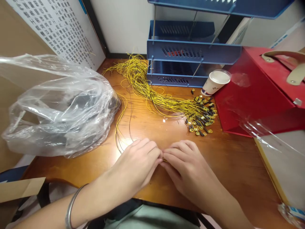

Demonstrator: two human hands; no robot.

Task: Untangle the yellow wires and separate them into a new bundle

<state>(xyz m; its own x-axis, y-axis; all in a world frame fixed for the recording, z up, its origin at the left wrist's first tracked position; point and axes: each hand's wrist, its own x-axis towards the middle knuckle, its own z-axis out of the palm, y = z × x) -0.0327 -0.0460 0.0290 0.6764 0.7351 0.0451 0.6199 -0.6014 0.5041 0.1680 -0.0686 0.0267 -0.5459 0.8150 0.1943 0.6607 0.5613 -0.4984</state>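
My left hand and my right hand meet fingertip to fingertip above the wooden table near its front edge. Both are closed in a pinch, and a short bit of yellow wire shows between them. Loose yellow and black wires run from behind my left hand up toward the plastic bag. Further back lies a long bundle of yellow and black wires, with many small black and yellow connector ends gathered at its right. What the fingertips cover is hidden.
A clear plastic bag with dark contents fills the left. Blue tiered trays stand at the back, beside a paper cup and a red box. An open cardboard box is at lower left.
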